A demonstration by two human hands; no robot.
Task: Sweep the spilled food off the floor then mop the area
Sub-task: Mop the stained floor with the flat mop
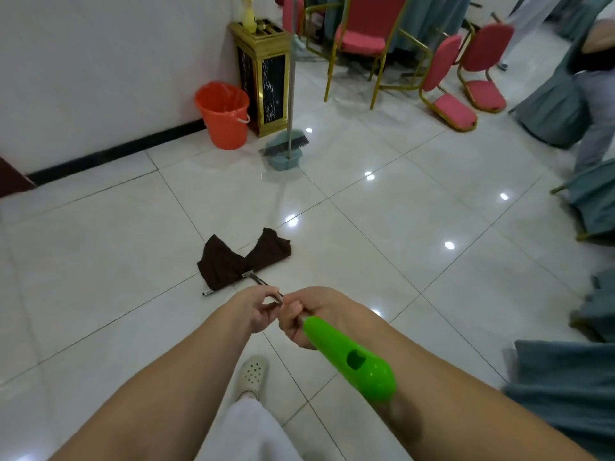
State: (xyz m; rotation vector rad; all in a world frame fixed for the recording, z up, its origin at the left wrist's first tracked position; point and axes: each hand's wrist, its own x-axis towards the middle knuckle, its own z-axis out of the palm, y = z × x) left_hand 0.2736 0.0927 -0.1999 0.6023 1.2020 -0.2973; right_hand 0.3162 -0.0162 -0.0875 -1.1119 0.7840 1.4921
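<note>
A flat mop with a dark brown cloth head (244,256) lies on the white tiled floor (382,227) just ahead of me. Its thin metal pole runs back to a bright green handle end (352,359). My right hand (311,316) grips the pole right above the green handle. My left hand (258,307) pinches the pole a little further down, fingers curled round it. Both hands sit close together. A teal broom and dustpan set (287,149) stands upright near the wall. No spilled food shows on the tiles.
An orange bucket (223,114) stands by the white wall, next to a black-and-gold bin (263,78). Red banquet chairs (366,38), some tipped over, fill the back. Teal-covered chairs (565,387) line the right edge. My shoe (253,374) is below the hands.
</note>
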